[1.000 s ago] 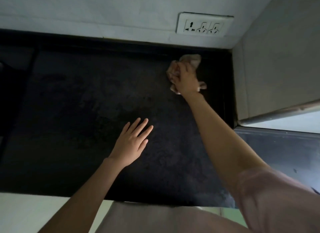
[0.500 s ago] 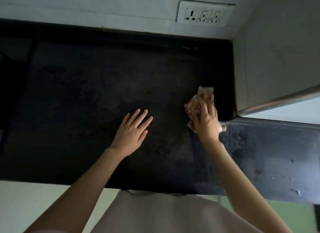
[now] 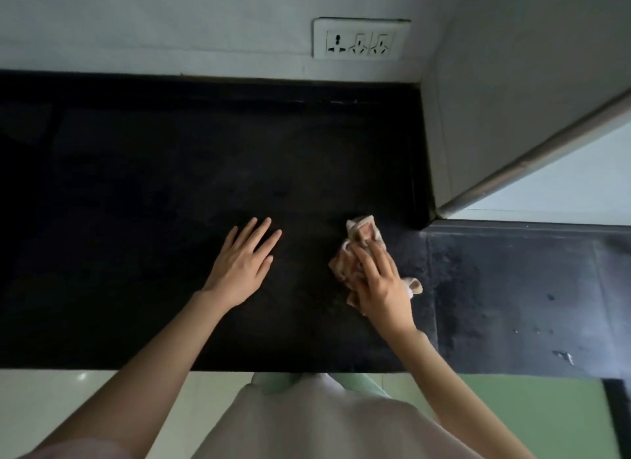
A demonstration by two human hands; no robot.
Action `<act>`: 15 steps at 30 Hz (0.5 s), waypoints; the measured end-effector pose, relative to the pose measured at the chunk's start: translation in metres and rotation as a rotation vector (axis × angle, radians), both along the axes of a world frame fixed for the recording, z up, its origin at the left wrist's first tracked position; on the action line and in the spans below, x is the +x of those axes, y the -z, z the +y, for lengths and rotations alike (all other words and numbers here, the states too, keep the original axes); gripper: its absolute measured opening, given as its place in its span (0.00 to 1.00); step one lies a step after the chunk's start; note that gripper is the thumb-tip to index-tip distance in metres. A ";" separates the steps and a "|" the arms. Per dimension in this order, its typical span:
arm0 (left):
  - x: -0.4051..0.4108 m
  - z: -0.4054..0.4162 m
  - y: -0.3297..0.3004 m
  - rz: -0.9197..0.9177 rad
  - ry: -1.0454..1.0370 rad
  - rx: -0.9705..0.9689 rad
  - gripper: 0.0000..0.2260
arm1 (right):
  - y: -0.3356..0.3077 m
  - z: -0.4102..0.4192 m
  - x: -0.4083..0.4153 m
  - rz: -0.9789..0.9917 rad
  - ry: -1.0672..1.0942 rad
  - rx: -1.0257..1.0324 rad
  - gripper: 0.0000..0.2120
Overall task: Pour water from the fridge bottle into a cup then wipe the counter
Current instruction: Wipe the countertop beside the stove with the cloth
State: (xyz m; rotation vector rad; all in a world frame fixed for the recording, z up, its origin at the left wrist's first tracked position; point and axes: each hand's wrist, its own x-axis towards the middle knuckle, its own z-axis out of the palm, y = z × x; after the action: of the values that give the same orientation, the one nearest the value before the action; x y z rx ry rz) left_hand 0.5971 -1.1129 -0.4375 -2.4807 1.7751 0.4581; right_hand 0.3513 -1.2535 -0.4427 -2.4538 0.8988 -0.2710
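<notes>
While L hand (image 3: 243,266) lies flat, R hand (image 3: 379,284) presses cloth (image 3: 355,250) on counter (image 3: 136,202).

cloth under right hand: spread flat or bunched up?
Bunched. The cloth shows crumpled folds around the right hand, which presses it on the counter.

Desk (image 3: 143,192): a dark, almost black stone slab, its near edge running straight across in front of the person; to the right of the right hand (image 3: 380,286) the surface is greyer, mottled, with a few pale specks.
Cloth (image 3: 358,250): crumpled, pinkish-tan, on the desk under the right hand, which presses it down; a fold sticks out beyond the fingertips and a corner shows right of the hand.
Left hand (image 3: 240,262): lies flat on the desk, fingers straight, left of the cloth and apart from it.
</notes>
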 end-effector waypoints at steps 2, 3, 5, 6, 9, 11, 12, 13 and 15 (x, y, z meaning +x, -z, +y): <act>-0.003 0.003 -0.003 0.002 -0.014 -0.008 0.24 | -0.002 -0.024 0.014 -0.002 0.116 0.030 0.36; -0.006 0.006 -0.005 0.005 -0.030 -0.011 0.24 | -0.003 -0.034 0.028 0.000 0.158 0.044 0.35; -0.011 0.016 -0.008 -0.004 -0.067 -0.017 0.24 | -0.006 -0.043 0.063 -0.005 0.172 0.051 0.35; -0.015 0.023 -0.009 -0.011 -0.084 -0.022 0.24 | -0.008 -0.041 0.080 -0.007 0.153 0.048 0.35; -0.023 0.048 -0.013 -0.023 -0.122 -0.041 0.24 | -0.010 -0.009 0.110 0.005 0.015 0.034 0.37; -0.025 0.067 -0.014 -0.013 -0.144 -0.055 0.24 | -0.010 0.025 0.101 -0.004 -0.121 -0.005 0.39; -0.025 0.076 -0.013 -0.006 -0.153 -0.057 0.24 | -0.009 0.042 0.089 -0.010 -0.190 -0.029 0.41; -0.026 0.085 -0.012 0.000 -0.159 -0.056 0.24 | -0.009 0.057 0.072 -0.017 -0.248 -0.050 0.42; -0.027 0.102 -0.008 0.007 -0.152 -0.070 0.23 | -0.007 0.076 0.033 -0.019 -0.273 -0.051 0.43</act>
State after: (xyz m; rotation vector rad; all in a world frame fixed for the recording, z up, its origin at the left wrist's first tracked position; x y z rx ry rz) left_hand 0.5699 -1.0111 -0.4293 -2.6774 1.6398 0.4210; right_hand 0.3843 -1.1772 -0.4361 -2.5787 0.5454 -0.2218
